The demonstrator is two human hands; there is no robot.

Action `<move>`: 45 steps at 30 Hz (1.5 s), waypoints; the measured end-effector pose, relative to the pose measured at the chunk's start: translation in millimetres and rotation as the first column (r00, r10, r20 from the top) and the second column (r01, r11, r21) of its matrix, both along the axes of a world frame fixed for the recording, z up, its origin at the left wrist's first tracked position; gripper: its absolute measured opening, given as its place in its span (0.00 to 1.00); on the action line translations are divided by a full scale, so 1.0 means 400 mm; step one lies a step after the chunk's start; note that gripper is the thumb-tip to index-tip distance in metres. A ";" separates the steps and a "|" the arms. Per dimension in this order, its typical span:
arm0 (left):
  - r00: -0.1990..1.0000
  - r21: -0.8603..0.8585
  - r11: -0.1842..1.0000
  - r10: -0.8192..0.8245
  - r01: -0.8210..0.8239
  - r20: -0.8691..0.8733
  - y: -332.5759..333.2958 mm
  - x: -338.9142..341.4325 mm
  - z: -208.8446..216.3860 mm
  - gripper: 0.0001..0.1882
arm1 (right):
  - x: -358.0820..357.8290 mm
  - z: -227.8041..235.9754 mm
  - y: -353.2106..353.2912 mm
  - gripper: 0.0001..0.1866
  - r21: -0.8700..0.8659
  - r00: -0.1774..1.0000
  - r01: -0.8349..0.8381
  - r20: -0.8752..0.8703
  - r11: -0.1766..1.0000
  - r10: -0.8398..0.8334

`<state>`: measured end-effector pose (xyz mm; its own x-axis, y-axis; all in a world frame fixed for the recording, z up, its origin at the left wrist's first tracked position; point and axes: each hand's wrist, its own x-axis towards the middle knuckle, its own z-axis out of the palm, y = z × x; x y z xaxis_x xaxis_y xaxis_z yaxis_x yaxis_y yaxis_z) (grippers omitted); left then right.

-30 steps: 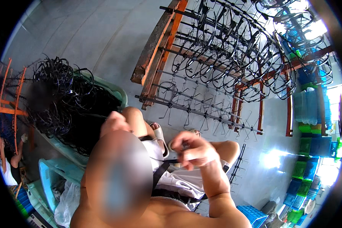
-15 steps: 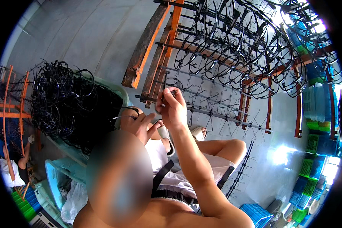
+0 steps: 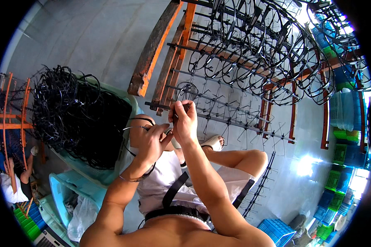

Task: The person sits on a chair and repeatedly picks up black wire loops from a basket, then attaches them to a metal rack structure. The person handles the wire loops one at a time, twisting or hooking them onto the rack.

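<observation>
My left hand (image 3: 152, 142) is closed around thin black curved bands (image 3: 137, 119), shaped like hoops. Their ends stick out to its left, and a dark loop shows by the wrist. Just to its right and slightly farther away, my right hand (image 3: 184, 121) has its fingers pinched together on something dark, mostly hidden by the fingers. A short thin rod rises above those fingertips. Both hands are close together, in front of the near bar (image 3: 218, 119) of a rack with wire hooks. Beside my left hand, a pale green crate (image 3: 132, 101) is heaped with black hoops (image 3: 66, 107).
The orange rack frame (image 3: 156, 45) carries many hanging black hoops (image 3: 255, 49) at the far right. A turquoise basket (image 3: 59, 193) with a plastic bag stands at lower left. A hooked bar (image 3: 259, 185) lies right of my leg. Another person's arm (image 3: 29, 168) shows far left.
My right hand has come slightly nearer, and my left hand sits closer to it. My left forearm, behind a blurred patch before, now shows.
</observation>
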<state>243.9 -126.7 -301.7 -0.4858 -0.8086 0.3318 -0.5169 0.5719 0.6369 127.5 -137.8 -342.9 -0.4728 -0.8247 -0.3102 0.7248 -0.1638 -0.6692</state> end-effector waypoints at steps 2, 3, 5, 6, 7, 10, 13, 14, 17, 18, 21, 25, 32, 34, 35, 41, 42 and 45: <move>1.000 0.023 0.999 -0.023 0.023 0.004 -0.002 -0.001 -0.007 0.18 | -0.001 -0.004 0.005 0.07 -0.036 1.000 0.004 -0.002 0.999 -0.004; 0.999 0.033 0.999 -0.035 0.035 0.006 -0.004 -0.002 -0.008 0.19 | -0.003 -0.009 0.007 0.07 -0.051 1.000 0.002 -0.002 0.999 -0.002; 0.996 0.090 0.993 -0.084 0.080 0.037 -0.015 0.001 0.009 0.20 | -0.006 -0.013 0.011 0.07 -0.071 1.000 -0.013 -0.009 0.997 0.012; 0.993 0.121 0.988 -0.107 0.100 0.053 -0.019 0.004 0.013 0.20 | -0.007 -0.015 0.016 0.07 -0.075 1.000 -0.028 -0.013 0.997 0.027; 0.992 0.147 0.982 -0.122 0.115 0.034 -0.021 0.006 0.010 0.19 | -0.008 -0.016 0.020 0.07 -0.079 0.999 -0.042 -0.017 0.996 0.041; 0.987 0.224 0.962 -0.157 0.159 -0.026 -0.027 0.013 -0.010 0.17 | -0.010 -0.010 0.023 0.07 -0.067 0.989 -0.129 -0.076 0.989 0.124; 0.972 0.297 0.927 -0.199 0.229 -0.127 -0.036 0.016 -0.049 0.15 | 0.000 0.007 0.024 0.08 -0.010 0.992 -0.092 -0.090 0.996 0.090; 0.958 0.320 0.908 -0.221 0.271 -0.185 -0.043 0.015 -0.072 0.14 | -0.004 0.010 0.027 0.08 0.003 0.992 -0.114 -0.051 0.993 0.114; 0.926 0.384 0.853 -0.262 0.354 -0.273 -0.053 0.003 -0.063 0.14 | -0.021 0.042 0.042 0.08 0.069 0.982 -0.190 0.019 0.979 0.189; 0.935 0.397 0.848 -0.302 0.352 -0.184 -0.057 -0.002 -0.050 0.14 | -0.037 0.041 0.049 0.08 0.098 0.976 -0.214 -0.009 0.972 0.216; 0.925 0.489 0.789 -0.360 0.373 -0.124 -0.082 0.024 -0.120 0.14 | -0.049 0.041 0.053 0.06 0.107 0.961 -0.269 -0.030 0.957 0.274; 0.911 0.501 0.764 -0.302 0.407 -0.280 -0.070 0.023 -0.130 0.15 | -0.060 0.041 0.063 0.06 0.073 0.960 -0.280 0.015 0.957 0.280; 0.829 0.246 0.924 -0.118 0.294 -0.547 -0.002 0.045 -0.022 0.13 | 0.003 0.077 0.175 0.18 0.182 0.320 0.147 -0.939 0.972 0.127; 0.726 0.014 0.964 -0.189 0.264 -0.661 -0.010 0.061 0.017 0.11 | 0.024 0.116 0.237 0.14 0.321 0.458 -0.090 -0.827 0.943 0.325; 0.587 -0.137 0.954 -0.273 0.266 -0.762 -0.014 0.052 0.014 0.11 | 0.034 0.120 0.263 0.13 0.326 0.648 -0.350 -0.592 0.878 0.478; 0.880 -0.261 0.941 -0.301 0.213 -0.368 -0.003 0.053 0.022 0.14 | 0.050 0.119 0.304 0.10 0.077 0.821 -0.544 -0.155 0.835 0.549; 0.866 -0.261 0.940 -0.313 0.222 -0.389 0.002 0.044 0.028 0.14 | 0.029 0.115 0.308 0.09 0.129 0.818 -0.536 -0.167 0.834 0.551; 0.791 -0.005 0.968 -0.207 0.249 -0.576 0.063 -0.014 0.153 0.15 | 0.008 0.086 0.321 0.07 0.003 0.886 -0.447 -0.138 0.895 0.443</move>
<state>238.3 -101.6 -240.6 -0.4002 -0.7290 0.5553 0.0895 0.5720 0.8154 130.5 -9.4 -308.4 -0.0894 -0.9655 -0.2446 0.6313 0.1351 -0.7637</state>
